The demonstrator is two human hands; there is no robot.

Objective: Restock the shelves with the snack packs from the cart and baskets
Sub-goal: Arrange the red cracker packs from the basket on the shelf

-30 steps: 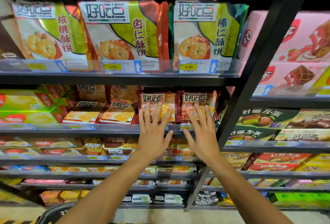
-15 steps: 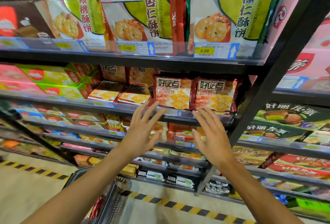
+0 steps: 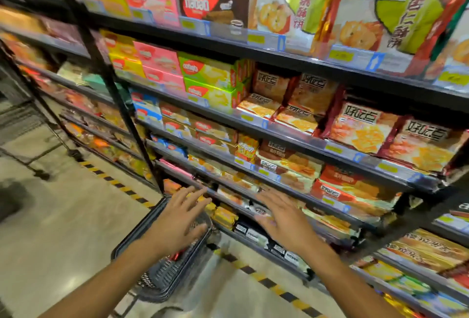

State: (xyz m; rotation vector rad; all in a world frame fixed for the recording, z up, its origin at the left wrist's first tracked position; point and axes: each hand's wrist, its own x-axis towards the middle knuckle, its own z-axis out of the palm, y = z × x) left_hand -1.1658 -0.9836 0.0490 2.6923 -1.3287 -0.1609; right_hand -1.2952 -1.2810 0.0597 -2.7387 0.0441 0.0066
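Note:
My left hand (image 3: 177, 221) hovers with fingers spread over the dark plastic basket (image 3: 162, 274) on the floor, holding nothing. My right hand (image 3: 284, 218) is also spread and empty, in front of the lower shelves. Two red cracker snack packs (image 3: 365, 130) stand upright at the front of the middle shelf (image 3: 299, 137), up and to the right of both hands. Something red shows inside the basket under my left wrist; the rest of its contents is hidden by my arm.
Black metal shelving packed with snack boxes and bags fills the right and top. A black upright post (image 3: 106, 84) stands left of the basket. Yellow-black floor tape (image 3: 121, 188) runs along the shelf base. Bare floor lies to the left.
Both hands have drawn back from the two red packs on the middle shelf and dropped low. The view has swung left and down, bringing the basket under my left hand.

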